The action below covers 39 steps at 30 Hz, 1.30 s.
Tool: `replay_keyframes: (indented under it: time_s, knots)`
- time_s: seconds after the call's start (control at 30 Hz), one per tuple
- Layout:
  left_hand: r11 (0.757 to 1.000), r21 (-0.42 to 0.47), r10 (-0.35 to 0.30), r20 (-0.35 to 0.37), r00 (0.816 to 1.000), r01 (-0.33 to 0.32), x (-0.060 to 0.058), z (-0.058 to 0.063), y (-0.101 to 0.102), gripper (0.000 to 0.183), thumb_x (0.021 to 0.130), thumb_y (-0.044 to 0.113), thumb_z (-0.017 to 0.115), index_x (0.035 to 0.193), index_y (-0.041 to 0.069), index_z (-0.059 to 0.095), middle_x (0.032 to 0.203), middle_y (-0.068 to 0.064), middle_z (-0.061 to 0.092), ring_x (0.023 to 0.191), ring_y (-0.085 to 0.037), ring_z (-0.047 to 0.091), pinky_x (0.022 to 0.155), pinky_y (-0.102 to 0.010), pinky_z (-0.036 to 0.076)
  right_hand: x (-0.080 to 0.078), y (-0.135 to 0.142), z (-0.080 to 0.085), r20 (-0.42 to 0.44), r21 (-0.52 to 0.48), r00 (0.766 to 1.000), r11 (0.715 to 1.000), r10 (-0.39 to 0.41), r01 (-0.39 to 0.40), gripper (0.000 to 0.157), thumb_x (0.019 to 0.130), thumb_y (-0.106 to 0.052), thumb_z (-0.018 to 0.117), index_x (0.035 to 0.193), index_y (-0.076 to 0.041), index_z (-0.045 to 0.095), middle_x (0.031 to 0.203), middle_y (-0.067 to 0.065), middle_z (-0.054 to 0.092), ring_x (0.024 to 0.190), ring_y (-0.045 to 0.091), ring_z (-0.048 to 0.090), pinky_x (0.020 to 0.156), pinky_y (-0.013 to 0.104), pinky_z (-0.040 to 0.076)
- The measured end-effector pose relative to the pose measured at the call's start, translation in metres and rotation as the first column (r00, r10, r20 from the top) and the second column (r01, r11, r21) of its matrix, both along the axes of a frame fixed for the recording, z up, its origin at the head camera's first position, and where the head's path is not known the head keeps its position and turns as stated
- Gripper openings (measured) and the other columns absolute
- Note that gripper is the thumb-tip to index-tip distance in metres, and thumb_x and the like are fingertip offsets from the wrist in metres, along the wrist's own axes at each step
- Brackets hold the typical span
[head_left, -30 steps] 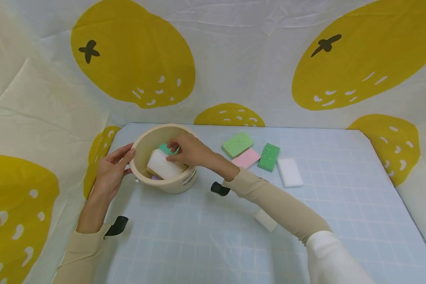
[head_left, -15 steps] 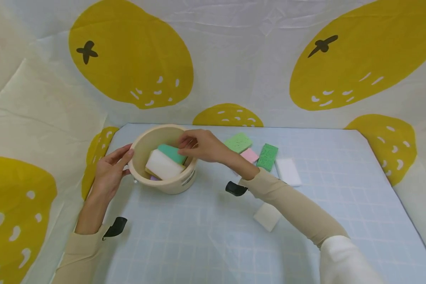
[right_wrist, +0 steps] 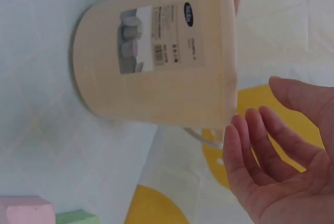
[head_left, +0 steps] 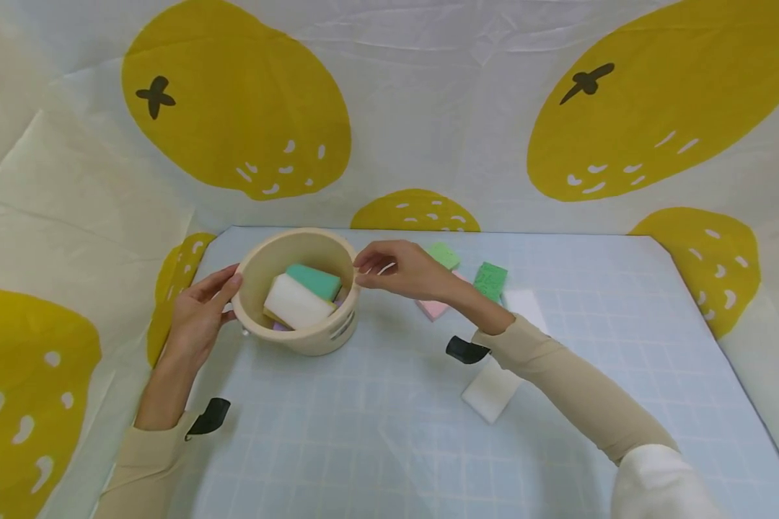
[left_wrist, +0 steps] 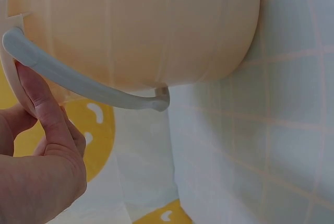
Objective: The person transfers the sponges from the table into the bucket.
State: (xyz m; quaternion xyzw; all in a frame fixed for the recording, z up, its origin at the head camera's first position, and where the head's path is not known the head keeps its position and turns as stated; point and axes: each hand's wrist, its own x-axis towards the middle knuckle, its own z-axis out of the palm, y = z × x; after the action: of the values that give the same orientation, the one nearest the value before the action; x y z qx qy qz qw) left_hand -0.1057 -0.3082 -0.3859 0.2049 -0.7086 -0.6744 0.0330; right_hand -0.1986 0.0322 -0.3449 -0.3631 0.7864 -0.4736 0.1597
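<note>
A cream plastic bucket (head_left: pixel 311 342) stands on the left of the table. Inside it lie a white sponge block (head_left: pixel 297 303) and a teal sponge (head_left: pixel 314 280), with yellow and purple edges partly showing beneath. My left hand (head_left: pixel 197 313) holds the bucket's rim at its left side, fingers and thumb on either side of the edge. The grey handle (left_wrist: pixel 88 83) hangs down along the bucket wall in the left wrist view. My right hand (head_left: pixel 405 270) is by the right side of the rim, fingers loosely bent, with nothing in it; whether it touches the rim, I cannot tell.
Right of the bucket lie a light green sponge (head_left: pixel 443 254), a pink sponge (head_left: pixel 433 309), a darker green sponge (head_left: pixel 491 280) and a white block (head_left: pixel 527 307), partly behind the right arm. Nearer the front lies another white block (head_left: pixel 490 393). Patterned cloth (head_left: pixel 428 130) walls the back.
My right hand has come out of the bucket and moved right to just outside the rim, leaving the white and teal sponges inside. The left hand has stayed on the rim.
</note>
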Motion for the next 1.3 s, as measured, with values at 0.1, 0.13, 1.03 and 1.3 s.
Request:
replay_keyframes:
  time_s: [0.1,0.13,1.03,1.3]
  knots:
    - [1.0,-0.007,0.003,0.005,1.0,-0.003,0.001,0.0,0.0,0.069,0.089,0.046,0.076,0.147,0.013,0.058,0.139,0.001,0.056,0.101,-0.011,0.06,0.074,-0.016,0.057,0.001,0.009,-0.003,0.0,0.003,1.0,1.0,0.001,-0.001,0.023,0.096,-0.014,0.075,0.115,-0.003,0.07,0.107,0.005,0.069,0.099,0.018,0.065,0.093,0.034,0.057]
    - [1.0,-0.007,0.005,0.006,1.0,-0.005,0.001,0.0,0.0,0.069,0.089,0.046,0.076,0.147,0.013,0.058,0.14,0.001,0.056,0.102,-0.011,0.06,0.074,-0.016,0.057,0.001,0.013,-0.004,-0.001,0.001,1.0,1.0,0.005,-0.005,0.023,0.095,-0.013,0.075,0.115,-0.003,0.07,0.108,0.006,0.069,0.1,0.018,0.064,0.094,0.034,0.057]
    - [1.0,0.004,-0.016,-0.053,0.998,0.016,0.0,-0.001,0.0,0.066,0.092,0.039,0.076,0.147,0.008,0.057,0.124,0.009,0.063,0.095,-0.008,0.064,0.072,-0.018,0.058,0.02,0.097,-0.034,0.081,0.081,0.991,0.991,0.105,-0.111,0.033,0.094,-0.018,0.078,0.123,-0.006,0.068,0.116,0.004,0.069,0.111,0.026,0.065,0.101,0.05,0.053]
    - [0.999,0.023,-0.024,-0.073,0.997,0.026,0.002,-0.002,-0.001,0.067,0.093,0.037,0.075,0.147,0.005,0.055,0.121,0.01,0.064,0.094,-0.008,0.064,0.072,-0.018,0.059,0.028,0.116,-0.044,0.079,0.128,0.988,0.982,0.13,-0.139,0.034,0.092,-0.025,0.08,0.122,-0.013,0.067,0.116,-0.002,0.068,0.11,0.017,0.065,0.102,0.044,0.053]
